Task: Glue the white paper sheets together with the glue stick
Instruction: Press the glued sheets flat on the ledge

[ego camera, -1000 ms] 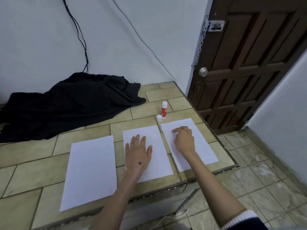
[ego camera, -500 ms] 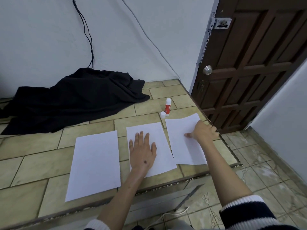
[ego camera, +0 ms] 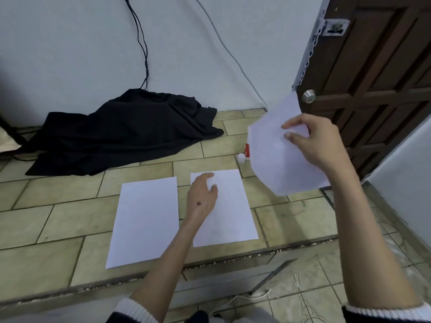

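Two white paper sheets lie flat on the tiled platform: a left sheet [ego camera: 144, 220] and a middle sheet [ego camera: 229, 213]. My left hand [ego camera: 202, 198] rests on the middle sheet's left part, fingers loosely curled, holding nothing. My right hand [ego camera: 316, 141] holds a third white sheet [ego camera: 275, 155] up in the air, pinched near its top right edge. Behind that lifted sheet stands the red glue stick [ego camera: 246, 150], mostly hidden, with its white cap [ego camera: 241, 157] lying beside it on the tiles.
A black cloth [ego camera: 126, 131] lies heaped against the back wall, cables hanging above it. A brown wooden door [ego camera: 377, 73] with a metal knob [ego camera: 308, 96] stands at the right. The platform's front edge [ego camera: 210, 264] drops to a lower tiled floor.
My right hand has lifted the right sheet off the tiles into the air. My left hand stayed on the middle sheet, its fingers curling in. The camera shifted right.
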